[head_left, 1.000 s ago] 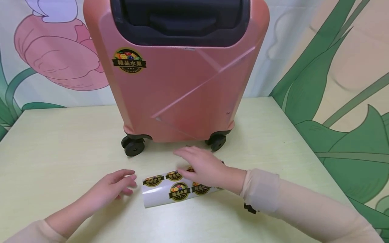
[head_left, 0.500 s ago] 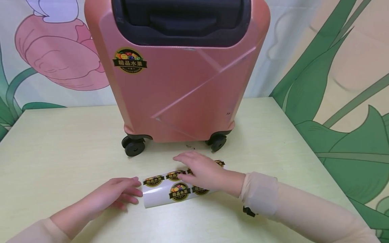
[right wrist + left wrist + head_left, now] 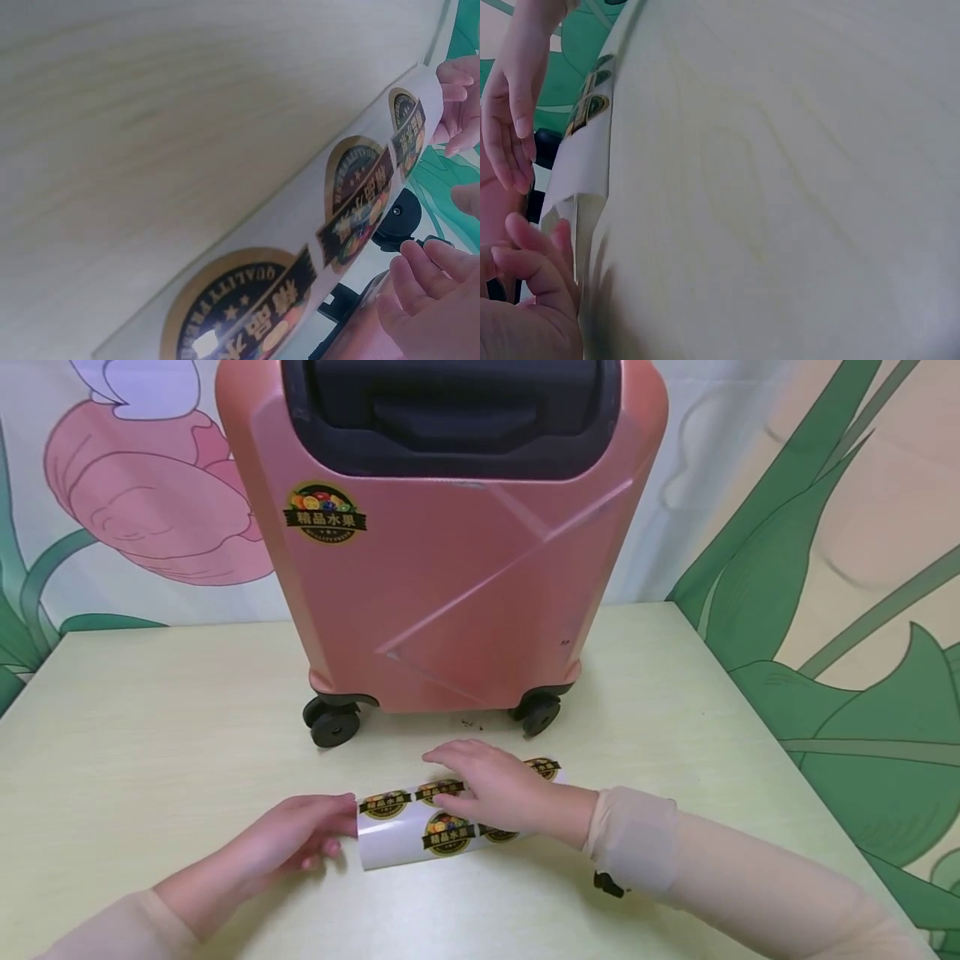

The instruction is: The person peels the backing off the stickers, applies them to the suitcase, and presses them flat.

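While suitcase [image 3: 457, 585] stands upright, contents hidden, left hand [image 3: 292, 833] relaxed at sticker sheet [image 3: 396, 839], right hand [image 3: 495, 785] loose above.

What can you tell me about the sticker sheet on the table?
The sticker sheet looks like glossy white paper or film, with two visible rows of round black-and-gold stickers showing fruit and a lettered banner. It lies curled on the table in front of the suitcase, slanting slightly, its left end open. The left hand's fingers seem to touch that end; the right hand covers part, contact unclear.
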Tool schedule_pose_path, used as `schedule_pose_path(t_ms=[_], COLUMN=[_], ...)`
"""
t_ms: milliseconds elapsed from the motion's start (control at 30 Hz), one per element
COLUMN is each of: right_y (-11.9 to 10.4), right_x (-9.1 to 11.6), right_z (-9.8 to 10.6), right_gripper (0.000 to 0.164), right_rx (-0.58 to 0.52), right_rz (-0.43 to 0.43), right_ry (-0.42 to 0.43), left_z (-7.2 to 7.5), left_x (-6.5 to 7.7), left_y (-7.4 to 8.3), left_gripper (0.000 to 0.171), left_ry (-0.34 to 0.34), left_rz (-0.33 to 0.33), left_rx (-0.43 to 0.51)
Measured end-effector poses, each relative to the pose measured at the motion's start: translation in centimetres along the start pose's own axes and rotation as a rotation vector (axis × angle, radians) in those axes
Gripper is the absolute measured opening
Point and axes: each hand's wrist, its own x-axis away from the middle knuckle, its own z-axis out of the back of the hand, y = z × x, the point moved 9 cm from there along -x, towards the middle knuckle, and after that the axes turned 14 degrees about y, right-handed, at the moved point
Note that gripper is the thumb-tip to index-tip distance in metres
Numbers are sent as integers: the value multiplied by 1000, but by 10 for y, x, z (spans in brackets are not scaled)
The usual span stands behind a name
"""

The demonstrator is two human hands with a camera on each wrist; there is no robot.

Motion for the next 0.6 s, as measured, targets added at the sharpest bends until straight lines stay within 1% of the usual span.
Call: schedule_pose_path(t_ms=[67,167,267,400,467,600], right_y=[0,0,-1,-6,-9,-14], right_x=[0,-2,-3,-5,-5,-6], right_z=[-1,-3,-4,-2,-1,1], right_gripper=[51,50,49,45,41,34], right_rx=[-7,-21,-29,-43,-54,-84], right_rz=[-9,-13,-7,29,47,80], right_ry=[-3,-3,2,28,43,77], left_z=[0,-1,-5,-10,-13,-17], left_x=[-2,-5,-8,-9,-9,-8], left_y=[1,2,5,10,12,13], left_gripper=[45,38,39,38,35,28], left_ry=[22,82,116,105,91,74], left_rz=[-8,-9,-21,-44,-52,-61], left_rx=[13,26,52,104,130,149])
